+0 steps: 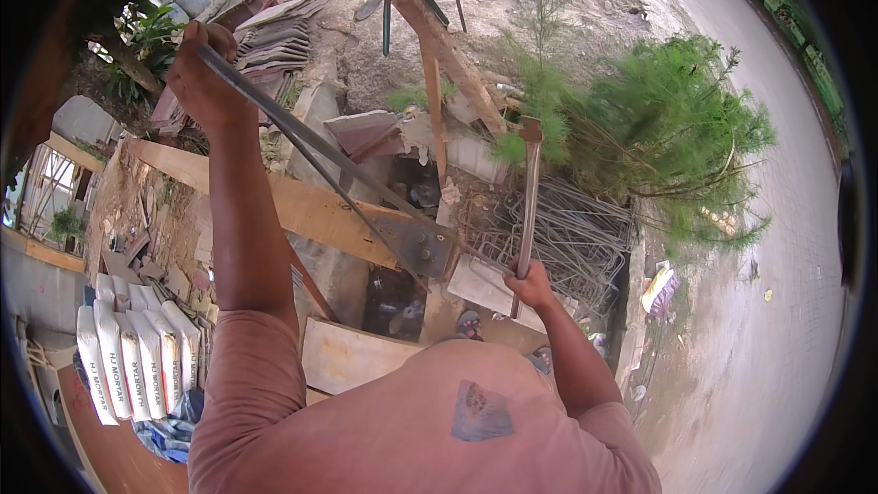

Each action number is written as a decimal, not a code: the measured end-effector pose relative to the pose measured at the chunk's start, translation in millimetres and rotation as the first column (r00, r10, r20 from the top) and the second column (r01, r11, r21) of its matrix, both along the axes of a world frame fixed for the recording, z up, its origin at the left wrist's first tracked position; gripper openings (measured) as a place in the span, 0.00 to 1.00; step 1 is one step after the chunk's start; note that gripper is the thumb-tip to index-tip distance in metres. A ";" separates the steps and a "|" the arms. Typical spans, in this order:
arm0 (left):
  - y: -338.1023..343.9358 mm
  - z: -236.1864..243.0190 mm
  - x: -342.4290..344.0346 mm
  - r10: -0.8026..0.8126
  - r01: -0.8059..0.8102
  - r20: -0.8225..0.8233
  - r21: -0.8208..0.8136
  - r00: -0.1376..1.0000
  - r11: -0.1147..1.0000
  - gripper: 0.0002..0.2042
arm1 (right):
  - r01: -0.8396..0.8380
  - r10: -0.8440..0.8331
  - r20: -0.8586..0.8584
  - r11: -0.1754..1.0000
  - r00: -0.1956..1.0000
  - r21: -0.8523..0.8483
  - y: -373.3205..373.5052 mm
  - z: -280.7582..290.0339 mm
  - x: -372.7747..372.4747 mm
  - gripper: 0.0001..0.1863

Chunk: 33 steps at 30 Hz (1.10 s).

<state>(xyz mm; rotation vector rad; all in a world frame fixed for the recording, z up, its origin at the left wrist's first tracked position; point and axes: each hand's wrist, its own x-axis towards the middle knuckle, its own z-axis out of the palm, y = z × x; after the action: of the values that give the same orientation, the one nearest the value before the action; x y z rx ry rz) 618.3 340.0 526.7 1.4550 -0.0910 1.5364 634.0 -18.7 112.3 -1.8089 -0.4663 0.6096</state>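
Observation:
My left hand [206, 78], raised at the upper left, is closed round the end of a long dark metal rod [338, 157]. The rod slants down to the right, over a wooden board [311, 210] with a dark metal plate [425, 247] fixed on its end. A thinner rod [352, 201] branches below it toward the plate. In my right hand [533, 285] is a metal bending bar [530, 192], held nearly upright, its jawed head at the top. The rod's far end passes close to my right fingers; whether they touch it I cannot tell.
Bent steel rods [576, 242] lie heaped beyond my right hand, beside a feathery green plant [677, 119]. Bolt cutters [393, 5] hang on a wooden post [425, 55]. Stacked roof tiles [279, 32] and white bags [137, 352] are at left. A paved road [768, 311] runs along the right.

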 end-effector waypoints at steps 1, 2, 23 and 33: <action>9.9 -2.6 5.1 -0.090 0.090 0.001 0.047 0.996 0.995 0.17 | 0.029 -0.029 0.029 1.000 0.999 0.004 6.5 -0.6 13.4 0.09; 26.1 -6.9 8.1 -0.178 0.177 -0.002 0.093 0.984 0.980 0.17 | 0.055 -0.056 0.057 0.998 0.997 0.009 11.8 -0.6 27.4 0.08; 91.8 -51.5 -148.6 0.410 -0.426 -0.118 -0.278 0.905 0.861 0.25 | -0.327 0.330 -0.233 0.944 0.915 0.050 -23.0 77.0 -52.3 0.12; 183.6 -183.4 -169.8 0.495 -0.604 -0.824 0.549 -0.276 0.577 0.42 | 0.003 0.003 -0.110 0.999 0.994 0.055 -41.8 95.3 -34.3 0.09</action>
<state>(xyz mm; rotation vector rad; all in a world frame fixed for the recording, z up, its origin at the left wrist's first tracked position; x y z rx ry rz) 448.5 523.6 343.3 2.3400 1.8185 0.6483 599.7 -60.5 207.7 -1.7137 -0.4048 0.6870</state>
